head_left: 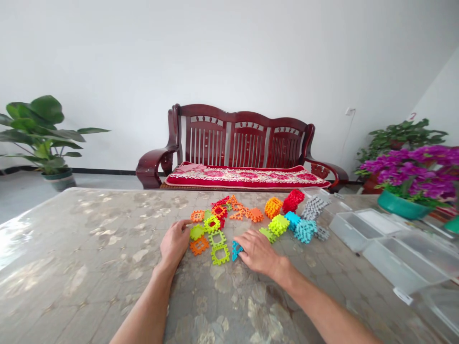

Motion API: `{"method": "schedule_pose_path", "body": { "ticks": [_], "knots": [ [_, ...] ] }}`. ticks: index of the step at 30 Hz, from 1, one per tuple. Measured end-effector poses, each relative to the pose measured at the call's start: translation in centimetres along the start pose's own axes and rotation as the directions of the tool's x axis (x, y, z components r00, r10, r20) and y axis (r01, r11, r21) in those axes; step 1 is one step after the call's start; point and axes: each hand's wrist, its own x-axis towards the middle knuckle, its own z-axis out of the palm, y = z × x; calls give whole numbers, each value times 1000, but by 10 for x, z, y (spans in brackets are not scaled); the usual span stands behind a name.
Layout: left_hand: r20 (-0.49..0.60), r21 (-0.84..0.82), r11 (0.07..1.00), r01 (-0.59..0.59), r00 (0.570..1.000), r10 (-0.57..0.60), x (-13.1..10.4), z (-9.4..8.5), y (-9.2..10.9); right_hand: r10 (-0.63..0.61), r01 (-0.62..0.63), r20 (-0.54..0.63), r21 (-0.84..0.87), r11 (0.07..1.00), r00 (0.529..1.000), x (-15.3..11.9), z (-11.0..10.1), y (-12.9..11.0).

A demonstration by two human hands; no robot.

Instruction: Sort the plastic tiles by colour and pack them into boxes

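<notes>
My left hand [175, 242] rests on the table at the left of the interlocking plastic building pieces, index finger stretched toward an orange window piece [197, 216]; nothing shows in its grasp. Beside it lie a lime-green piece [197, 232] and an orange square frame [199, 245]. Between the hands are lime-green square frames [220, 255]. My right hand [258, 252] is closed on a blue triangular piece [235, 250], held at the tabletop; its fingers partly cover it. Farther back lie loose red pieces [219, 210] and orange pieces [239, 210].
Sorted stacks in orange [273, 208], red [293, 200], lime-green [278, 224], blue [305, 231] and grey [314, 206] stand beyond my right hand. Clear plastic boxes [394, 260] and a pot of purple flowers [405, 203] occupy the right side. A wooden bench [236, 138] is behind the table.
</notes>
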Motion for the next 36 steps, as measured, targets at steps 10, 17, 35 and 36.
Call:
{"method": "schedule_pose_path", "body": {
  "ticks": [10, 17, 35, 36],
  "knots": [
    [6, 16, 1000, -20, 1000, 20, 2, 2, -2, 415, -432, -296, 8, 902, 861, -36, -62, 110],
    [0, 12, 1000, -19, 1000, 19, 3, 3, -3, 558, -591, -221, -132, 796, 800, -48, -66, 169],
    [4, -1, 1000, -9, 1000, 9, 2, 4, -3, 357, -277, -152, 385, 880, 922, -18, -22, 62],
    [4, -3, 1000, -9, 1000, 9, 1, 4, -3, 301, -220, -148, 405, 887, 942, -13, -14, 43]
  ]
}}
